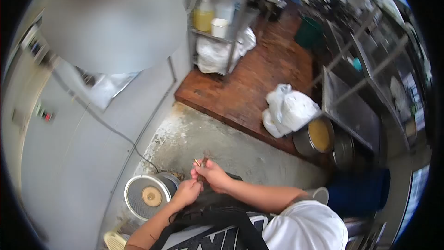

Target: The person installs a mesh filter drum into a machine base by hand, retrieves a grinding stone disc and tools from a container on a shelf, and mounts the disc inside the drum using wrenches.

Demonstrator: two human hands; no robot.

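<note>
In the head view both of my hands are close together in front of my body, above the concrete floor. My right hand (pixel 212 176) is closed, with a thin brass-coloured piece (pixel 197 162) sticking up at its fingertips; its kind is too small to tell. Just below and to the left, my left hand (pixel 188 192) has its fingers curled shut near the right wrist, and what they hold, if anything, is hidden. A round metal drum (pixel 128 190) with a tan disc (pixel 151 196) inside stands to the left of my left forearm.
Ahead is a raised red-brown floor (pixel 222 97) bearing white plastic bags (pixel 291 109) and a shelf rack (pixel 233 28). A pot of yellowish contents (pixel 319 135) stands at right, beside metal racks. A cable (pixel 120 134) runs along the left wall to the drum.
</note>
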